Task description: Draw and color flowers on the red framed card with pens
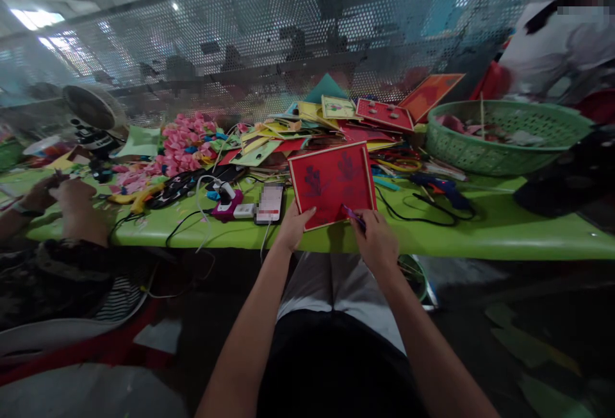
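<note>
A red card (327, 181) with a pale stick-like border and two dark plant-shaped pictures is tilted up above the table's front edge. Its lower left corner is gripped by my left hand (294, 227), thumb on the front face. My right hand (377, 238) is closed round a slim purple tool (353, 215), perhaps a pen, whose tip is at the lower part of the card. Whether the tip touches the card I cannot tell. Just left of the card lies a phone (270, 204) with its screen lit.
Behind the card are stacked coloured cards (278, 133) and pink paper flowers (187, 142). A purple power socket (228, 206) with cables sits left, a blue glue gun (442, 188) and green basket (504, 139) right. A co-worker's hands (72, 197) are at far left on the green table (500, 232).
</note>
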### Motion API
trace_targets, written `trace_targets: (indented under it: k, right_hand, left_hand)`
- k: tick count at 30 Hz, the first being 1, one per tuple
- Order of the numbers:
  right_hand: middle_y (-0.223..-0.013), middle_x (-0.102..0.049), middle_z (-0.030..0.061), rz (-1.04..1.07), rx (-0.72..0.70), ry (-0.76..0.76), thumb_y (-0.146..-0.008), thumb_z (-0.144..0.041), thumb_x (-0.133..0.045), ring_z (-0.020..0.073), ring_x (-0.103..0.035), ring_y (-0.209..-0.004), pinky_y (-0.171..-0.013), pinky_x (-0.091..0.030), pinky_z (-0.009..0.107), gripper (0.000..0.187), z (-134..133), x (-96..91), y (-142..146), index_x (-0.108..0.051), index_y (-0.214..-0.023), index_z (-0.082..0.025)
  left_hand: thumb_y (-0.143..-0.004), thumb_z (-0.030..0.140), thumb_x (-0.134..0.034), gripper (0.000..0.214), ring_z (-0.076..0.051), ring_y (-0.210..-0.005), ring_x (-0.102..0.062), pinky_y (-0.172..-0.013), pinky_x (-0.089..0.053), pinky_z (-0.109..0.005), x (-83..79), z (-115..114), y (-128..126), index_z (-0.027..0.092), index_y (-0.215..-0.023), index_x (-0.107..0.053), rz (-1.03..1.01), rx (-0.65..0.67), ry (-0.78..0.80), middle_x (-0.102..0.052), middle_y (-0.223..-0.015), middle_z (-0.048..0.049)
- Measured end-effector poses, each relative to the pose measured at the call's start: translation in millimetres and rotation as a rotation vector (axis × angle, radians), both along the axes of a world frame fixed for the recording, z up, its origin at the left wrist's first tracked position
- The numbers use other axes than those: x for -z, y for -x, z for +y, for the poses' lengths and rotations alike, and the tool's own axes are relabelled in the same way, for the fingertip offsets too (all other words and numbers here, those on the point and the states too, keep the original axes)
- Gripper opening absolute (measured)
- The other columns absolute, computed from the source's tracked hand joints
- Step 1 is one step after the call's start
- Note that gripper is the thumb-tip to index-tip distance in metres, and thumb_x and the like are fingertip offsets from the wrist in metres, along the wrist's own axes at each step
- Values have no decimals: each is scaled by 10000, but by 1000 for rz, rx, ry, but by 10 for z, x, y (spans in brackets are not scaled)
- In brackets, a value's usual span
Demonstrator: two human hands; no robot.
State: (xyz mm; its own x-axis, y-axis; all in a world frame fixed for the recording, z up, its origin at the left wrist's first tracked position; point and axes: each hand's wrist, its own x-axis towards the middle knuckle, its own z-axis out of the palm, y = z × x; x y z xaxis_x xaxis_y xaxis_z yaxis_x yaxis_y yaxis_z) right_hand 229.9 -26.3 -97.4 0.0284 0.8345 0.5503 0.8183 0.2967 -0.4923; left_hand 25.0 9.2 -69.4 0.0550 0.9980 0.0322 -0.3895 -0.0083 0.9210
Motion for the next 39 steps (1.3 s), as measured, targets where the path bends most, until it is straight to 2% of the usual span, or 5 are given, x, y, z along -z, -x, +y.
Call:
trace_targets:
  k: [7, 15, 22, 30, 39]
  right_hand:
    - [-1067, -730, 135, 10, 66, -7, -1083, -420, -419, 295, -651, -937, -738, -435, 375, 309, -11, 12, 38, -653, -1097, -218]
    - [-1040, -739, 121, -24, 19, -2, -1073, -411, -475, 285, -661, -911, -724, -420, 365, 274, -16, -40, 26, -676, -1079, -224]
    - [-1075, -738, 131, -7, 94, 13, -1079, -379, -464, 283, -649, -886, -699, -396, 362, 272, -20, -23, 57, -672, -1114, -207]
    - [-1079, -748, 118, -32, 55, 15, -1076, -408, -475, 274, -658, -913, -723, -404, 353, 291, -13, -46, 48, -685, -1112, -210]
    - [-1038, -743, 119, -27, 132, 5, -1079, -378, -457, 268, -642, -878, -706, -370, 348, 287, -18, -26, 70, -683, -1111, -204]
  left_hand:
    - [-944, 394, -691, 462, -224, -1209, -669, -1050, -574, -495, 5, -4, -7, 184, -1350, -621, 11, 6, -12, -666, -1364, -102]
    - [-940, 381, -699, 456, -221, -1200, -674, -1057, -570, -497, 23, 6, -8, 182, -1343, -626, 13, 3, -14, -675, -1349, -98]
    - [-940, 409, -695, 449, -221, -1206, -677, -1083, -550, -509, 18, 14, -8, 179, -1322, -642, 19, -5, -10, -689, -1341, -97]
    - [-950, 417, -678, 461, -222, -1194, -665, -1033, -577, -487, 22, 11, -2, 183, -1343, -619, 21, 7, -12, -662, -1350, -101]
    - [-945, 395, -689, 457, -220, -1190, -669, -1038, -576, -487, 28, 18, -6, 184, -1344, -619, 21, 4, -21, -667, -1345, -98]
